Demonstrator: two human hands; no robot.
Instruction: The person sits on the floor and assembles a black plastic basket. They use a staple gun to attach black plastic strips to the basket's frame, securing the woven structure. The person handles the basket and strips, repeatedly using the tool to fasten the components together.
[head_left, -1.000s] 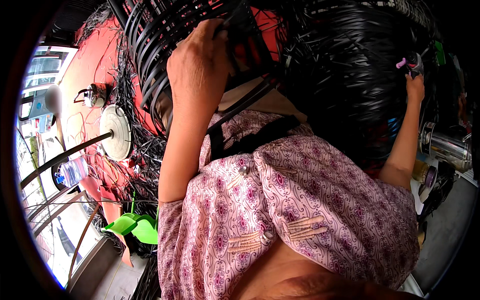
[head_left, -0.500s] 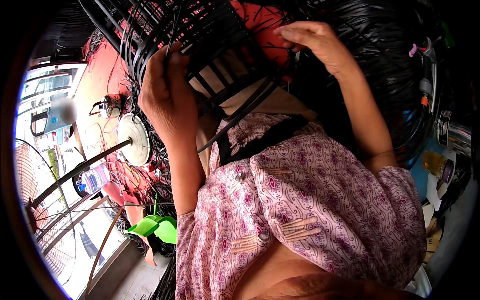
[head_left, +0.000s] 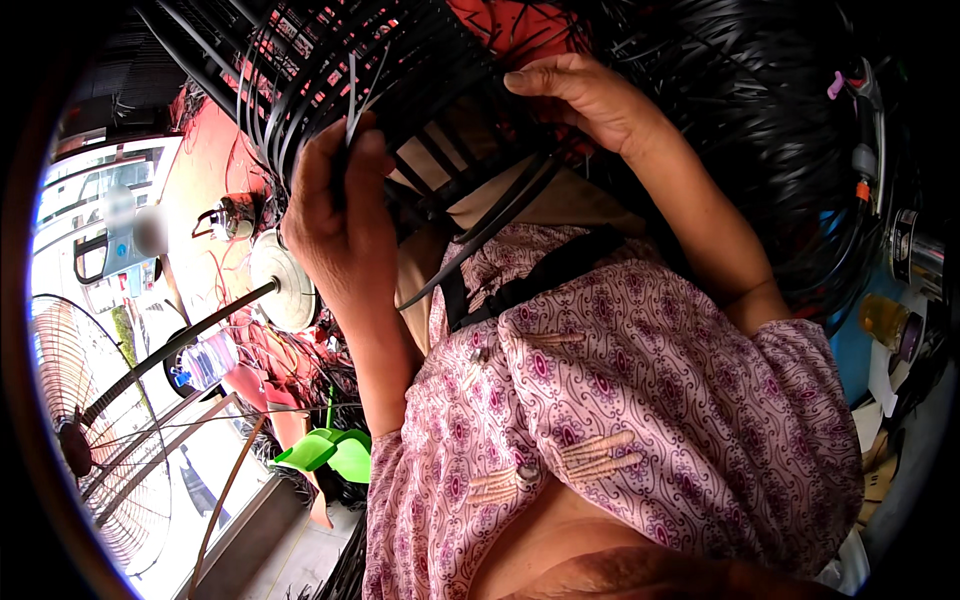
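Observation:
A black basket-like weave of flat plastic strips (head_left: 440,150) lies across my lap, with openwork slats along its near side. My left hand (head_left: 345,215) is closed at its left part, thumb and forefinger pinching black strips, with thin strip ends sticking up above the fingertips. At the weave's right edge is my right hand (head_left: 590,100), thumb stretched left and the other fingers curled under. Those fingertips are lost in the dark, so what they hold is hidden. Loose black strips (head_left: 480,235) curve from the weave across my lap.
A big heap of black strips (head_left: 740,130) lies on the right. Leftward are a metal kettle (head_left: 235,215), a round pale-topped stool (head_left: 285,280), a standing fan (head_left: 95,450) and a green dustpan (head_left: 345,452). A jar of yellowish liquid (head_left: 885,320) stands at the far right.
My right hand has moved left and slightly down, onto the weave's right edge. My left hand has shifted a little downward, and thin strip ends now stand up at its fingertips.

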